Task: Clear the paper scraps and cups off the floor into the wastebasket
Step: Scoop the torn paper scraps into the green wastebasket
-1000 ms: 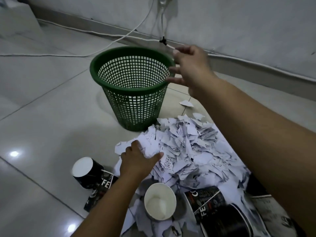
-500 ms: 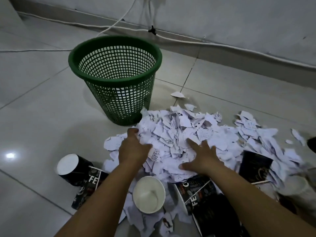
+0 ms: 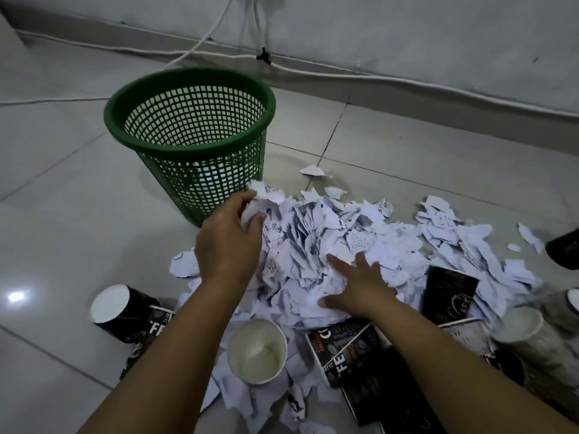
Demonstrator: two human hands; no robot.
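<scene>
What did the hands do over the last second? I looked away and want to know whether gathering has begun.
The right hand left the wastebasket rim and came down flat onto the paper scraps. The left hand slid along the pile toward the basket, and its fingers now curl round a bunch of scraps. The basket and the white cup stayed put.

wastebasket point(image 3: 200, 158) green mesh | paper scraps point(image 3: 329, 245) white | cup point(image 3: 125, 311) black

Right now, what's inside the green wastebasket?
Through the wastebasket's mesh wall only pale floor shows; no scraps or cups are visible inside, though its near wall partly screens the bottom.
</scene>
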